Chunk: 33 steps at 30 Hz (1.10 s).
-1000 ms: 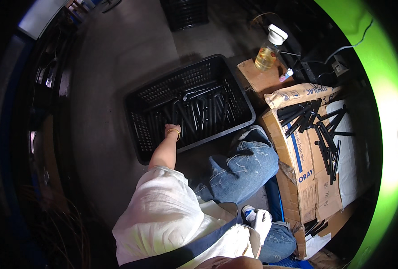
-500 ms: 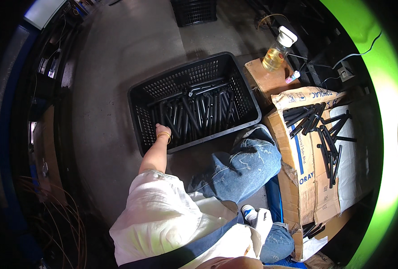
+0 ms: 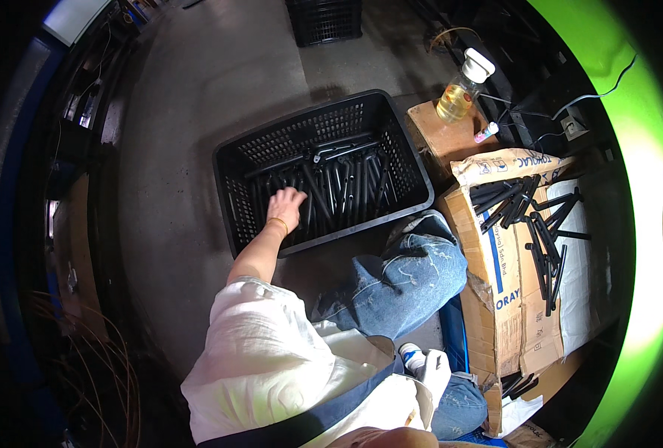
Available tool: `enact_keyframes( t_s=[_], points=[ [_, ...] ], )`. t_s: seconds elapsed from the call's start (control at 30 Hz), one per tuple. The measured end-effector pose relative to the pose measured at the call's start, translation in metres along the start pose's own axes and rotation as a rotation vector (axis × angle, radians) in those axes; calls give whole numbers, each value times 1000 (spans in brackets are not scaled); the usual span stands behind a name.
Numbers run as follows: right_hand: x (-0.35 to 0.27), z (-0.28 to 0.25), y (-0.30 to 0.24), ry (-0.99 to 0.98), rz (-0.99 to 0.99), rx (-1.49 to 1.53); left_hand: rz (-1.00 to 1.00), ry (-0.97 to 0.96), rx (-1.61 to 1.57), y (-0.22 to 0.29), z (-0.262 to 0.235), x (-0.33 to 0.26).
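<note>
My left hand (image 3: 286, 207), with a yellow band on its wrist, reaches into a black plastic basket (image 3: 322, 241). Its fingers are slightly apart over a layer of black rods (image 3: 344, 185), and no rod shows in its grip. Most of the rods lie side by side, a few across the others. A pale, overexposed shape (image 3: 437, 371) beside a blue-and-white object (image 3: 412, 355) near my lap looks like my right hand; its fingers are not clear.
Right of my knee (image 3: 413, 276), a cardboard box (image 3: 507, 328) bears several black rods (image 3: 546, 257). Behind it a bottle of yellow liquid (image 3: 457, 101) and a small tube (image 3: 486, 133) stand on a brown block (image 3: 428, 123). Another black basket (image 3: 324, 22) sits farther off.
My left hand has moved right and slightly up within the basket, from its left side to above the rods, and its fingers have spread. The pale shape by my lap has hardly moved.
</note>
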State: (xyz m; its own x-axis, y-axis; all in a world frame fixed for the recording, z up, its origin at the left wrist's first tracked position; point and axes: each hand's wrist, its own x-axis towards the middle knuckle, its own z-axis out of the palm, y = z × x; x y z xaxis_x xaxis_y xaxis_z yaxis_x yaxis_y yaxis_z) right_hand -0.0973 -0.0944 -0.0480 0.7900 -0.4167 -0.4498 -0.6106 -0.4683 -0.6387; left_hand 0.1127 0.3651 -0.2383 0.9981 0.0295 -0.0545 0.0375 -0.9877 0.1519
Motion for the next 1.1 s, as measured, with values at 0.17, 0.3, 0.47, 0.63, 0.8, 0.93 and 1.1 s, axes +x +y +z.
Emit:
enact_keyframes(
  t_s=[0.17,0.3,0.47,0.63,0.8,0.93,1.1],
  points=[
    [3,-1,11,2,-5,-36,-114,-408,13,-5,22,-13],
    [3,1,0,-44,25,35,-177,-668,112,-49,39,-14],
    [5,0,14,-35,-9,13,-44,-303,86,17,8,26],
    [2,0,9,-41,-16,-34,-46,-500,-20,59,35,70],
    [-4,-4,-6,-39,-24,83,-291,-805,61,59,68,79],
    [-5,-9,-10,-52,30,119,-385,-664,-102,50,77,66],
    [8,9,15,-166,-61,115,-105,-839,219,-53,93,35]
  ],
)
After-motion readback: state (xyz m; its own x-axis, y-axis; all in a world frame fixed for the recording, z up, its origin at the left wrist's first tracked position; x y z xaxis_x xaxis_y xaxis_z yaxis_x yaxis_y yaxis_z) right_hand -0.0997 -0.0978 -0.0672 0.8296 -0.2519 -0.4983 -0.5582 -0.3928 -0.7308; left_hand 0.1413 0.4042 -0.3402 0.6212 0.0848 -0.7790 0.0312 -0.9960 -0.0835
